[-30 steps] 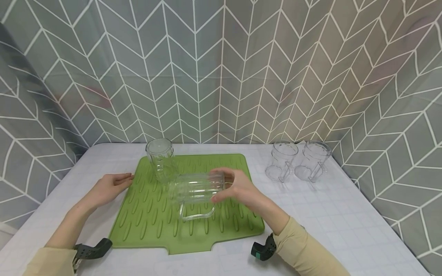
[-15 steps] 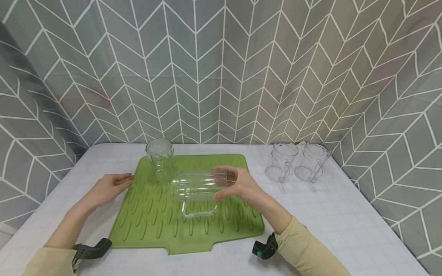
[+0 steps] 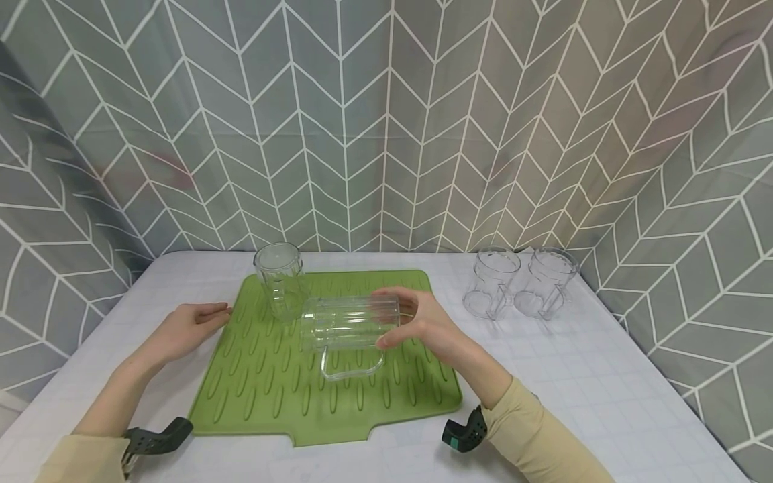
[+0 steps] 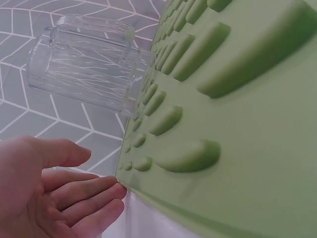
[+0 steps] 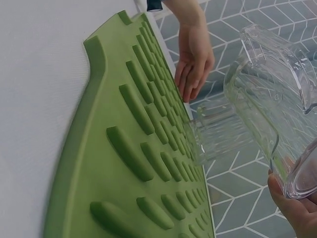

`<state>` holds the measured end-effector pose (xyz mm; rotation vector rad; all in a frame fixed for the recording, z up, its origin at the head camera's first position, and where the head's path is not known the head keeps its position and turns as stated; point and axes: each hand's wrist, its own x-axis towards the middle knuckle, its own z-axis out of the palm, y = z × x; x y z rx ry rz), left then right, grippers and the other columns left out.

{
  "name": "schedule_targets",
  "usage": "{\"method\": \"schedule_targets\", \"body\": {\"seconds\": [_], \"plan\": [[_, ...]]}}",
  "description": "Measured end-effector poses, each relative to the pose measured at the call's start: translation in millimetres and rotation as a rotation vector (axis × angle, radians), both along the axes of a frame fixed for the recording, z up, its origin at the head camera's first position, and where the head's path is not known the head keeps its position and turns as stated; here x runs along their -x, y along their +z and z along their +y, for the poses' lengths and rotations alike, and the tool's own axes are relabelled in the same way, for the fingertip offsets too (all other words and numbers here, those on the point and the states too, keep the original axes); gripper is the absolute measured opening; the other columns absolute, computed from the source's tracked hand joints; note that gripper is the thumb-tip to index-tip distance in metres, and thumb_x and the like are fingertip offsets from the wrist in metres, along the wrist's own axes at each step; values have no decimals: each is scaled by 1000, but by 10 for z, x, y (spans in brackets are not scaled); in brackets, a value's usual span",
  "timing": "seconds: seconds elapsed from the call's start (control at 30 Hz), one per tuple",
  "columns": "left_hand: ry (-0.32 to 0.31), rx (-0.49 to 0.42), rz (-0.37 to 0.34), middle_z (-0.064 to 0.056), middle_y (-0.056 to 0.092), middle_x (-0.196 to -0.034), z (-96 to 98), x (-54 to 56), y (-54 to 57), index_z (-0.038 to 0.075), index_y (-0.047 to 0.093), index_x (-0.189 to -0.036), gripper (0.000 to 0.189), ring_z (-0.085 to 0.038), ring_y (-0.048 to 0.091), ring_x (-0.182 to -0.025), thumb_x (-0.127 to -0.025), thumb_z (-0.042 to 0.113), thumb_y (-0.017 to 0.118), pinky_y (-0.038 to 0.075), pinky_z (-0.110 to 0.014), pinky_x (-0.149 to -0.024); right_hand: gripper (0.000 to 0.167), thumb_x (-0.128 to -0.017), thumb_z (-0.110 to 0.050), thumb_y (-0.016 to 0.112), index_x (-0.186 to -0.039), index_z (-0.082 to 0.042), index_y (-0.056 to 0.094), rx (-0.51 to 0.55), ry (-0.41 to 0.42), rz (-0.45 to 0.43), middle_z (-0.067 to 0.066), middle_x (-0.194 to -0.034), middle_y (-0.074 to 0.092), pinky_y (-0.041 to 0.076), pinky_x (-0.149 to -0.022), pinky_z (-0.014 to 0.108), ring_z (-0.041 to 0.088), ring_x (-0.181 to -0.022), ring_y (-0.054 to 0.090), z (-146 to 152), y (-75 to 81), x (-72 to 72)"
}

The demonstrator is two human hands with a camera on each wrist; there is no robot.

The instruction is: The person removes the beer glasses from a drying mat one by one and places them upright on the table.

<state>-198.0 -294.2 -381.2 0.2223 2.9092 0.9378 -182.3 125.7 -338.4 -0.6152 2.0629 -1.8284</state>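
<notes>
Bench arrangement seen from the head camera; clock directions are read about the centre of the green mat [image 3: 338,424]. The right hand [image 3: 425,322] grasps the held mug [image 3: 350,324], of clear glass, between thumb and fingers at its 3 o'clock end. This mug lies horizontally above the mat, just toward 1 o'clock of centre, its handle [image 3: 350,373] directed to 6 o'clock; the right-wrist view shows it clear of the surface. The left hand [image 3: 187,329], at 9 o'clock, is released, its fingers extended and their tips at the mat's edge. A second mug [image 3: 280,282] stands upright on the mat at 11 o'clock. At 2 o'clock, a third mug [image 3: 492,285] and a fourth mug [image 3: 546,285] stand upright side by side on the white cloth [image 3: 604,396].
</notes>
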Motion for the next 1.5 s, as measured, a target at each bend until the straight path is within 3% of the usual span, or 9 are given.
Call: {"method": "schedule_targets", "body": {"seconds": [0.2,0.37,0.53,0.83,1.1,1.37,1.5], "plan": [[7,-9,25,-32,54,-137,0,1,54,-13,45,-141,58,-55,48,-127,-107,34,46,45,-68,-99,73,-69,-5,81,-138,-9,56,7,-5,15,12,-131,65,55,-96,40,28,-113,66,14,13,4],[-7,-36,32,-31,53,-139,-6,-9,107,-12,46,-141,59,-54,48,-127,-107,36,47,48,-66,-98,73,-69,-5,81,-137,-10,57,15,-7,21,13,-131,66,55,-95,41,30,-115,64,23,18,7],[-25,-56,35,-29,53,-141,22,-54,210,-10,44,-144,62,-52,51,-127,-106,39,47,49,-65,-97,75,-69,-4,80,-139,-7,55,31,2,19,22,-136,61,55,-96,41,37,-119,61,34,25,14],[-61,-93,32,-26,53,-142,128,-132,366,-6,46,-145,62,-50,52,-127,-106,42,48,46,-67,-100,77,-67,-5,80,-140,-4,54,25,-7,21,23,-136,60,45,-105,60,37,-123,59,44,34,23],[-129,-98,-17,-23,61,-135,163,-168,396,-5,52,-141,57,-45,57,-125,-105,39,51,45,-66,-102,77,-68,-4,80,-140,-2,53,32,-7,20,22,-134,62,44,-106,62,42,-124,57,54,31,33],[-220,-142,-54,-16,63,-136,209,-179,404,-3,52,-142,54,-39,58,-126,-104,37,53,48,-59,-103,77,-68,-4,80,-140,-3,53,40,-10,22,26,-135,59,43,-106,63,46,-125,55,68,29,42],[-280,-170,-66,-11,64,-136,222,-204,425,0,51,-143,54,-32,59,-127,-102,34,58,55,-40,-100,75,-68,-4,80,-139,-6,56,44,-12,18,25,-136,59,44,-106,62,41,-124,57,75,34,42]]}}
